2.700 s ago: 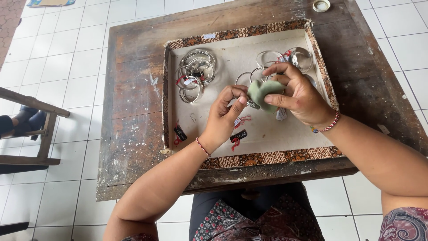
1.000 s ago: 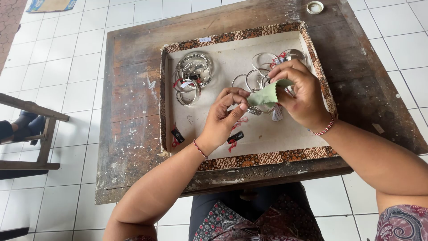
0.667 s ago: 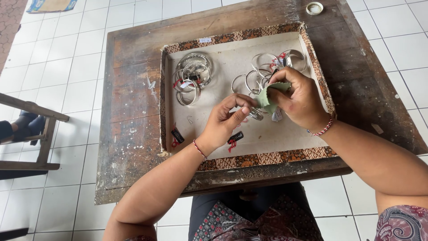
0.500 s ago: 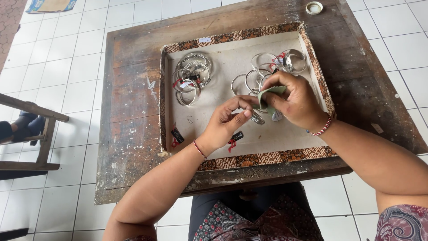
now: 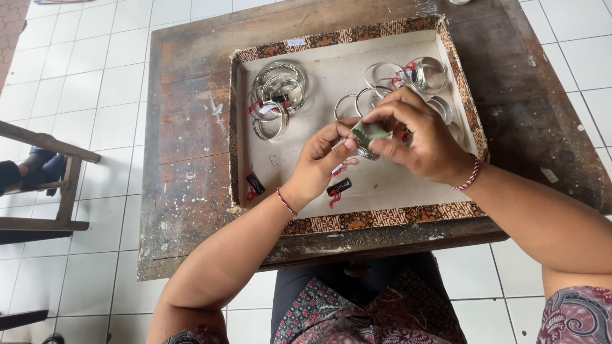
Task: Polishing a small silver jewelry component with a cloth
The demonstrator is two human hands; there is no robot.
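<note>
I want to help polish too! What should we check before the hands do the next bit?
1. Left hand has hold of the silver bangle: ok, fingers pinch it.
2. Right hand has the green cloth: ok, pressed on the bangle.
3. Work stays over the tray: ok.
4. Other bangles lie out of the way: ok, piled at the tray's far left.
5. Loose black tags clear of the hands: ok, they lie nearer the front edge.
6. Bangle clean all round: cannot tell, mostly hidden.

2 black tags (image 5: 255, 184) (image 5: 338, 186) on red strings lie in the tray (image 5: 357, 220); a white label (image 5: 296, 43) sits on its rim.
</note>
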